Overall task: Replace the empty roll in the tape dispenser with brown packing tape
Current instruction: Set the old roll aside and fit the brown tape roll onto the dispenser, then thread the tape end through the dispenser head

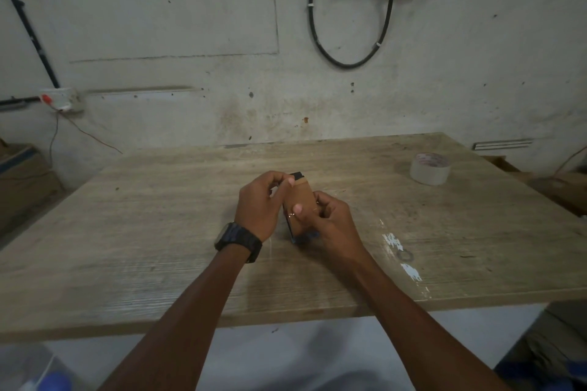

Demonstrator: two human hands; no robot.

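Both of my hands hold a dark tape dispenser [298, 175] over the middle of the wooden table [158, 206]. A roll of brown packing tape [303, 198] sits in it, its brown face turned toward me. My left hand [259, 203] grips the dispenser's left side, with the thumb pressed on the tape near the top. From the right, my right hand [330, 216] holds the lower part, its thumb lying on the brown tape. Most of the dispenser is hidden behind my fingers. A pale, nearly empty roll [429, 168] lies flat at the table's far right.
The wall rises just behind the table, with a hanging black cable loop [349, 51] and a socket [62, 98] at the left. Cardboard boxes stand to the left [22, 174] and to the right [559, 187] of the table. White paint marks [394, 241] dot the near right surface.
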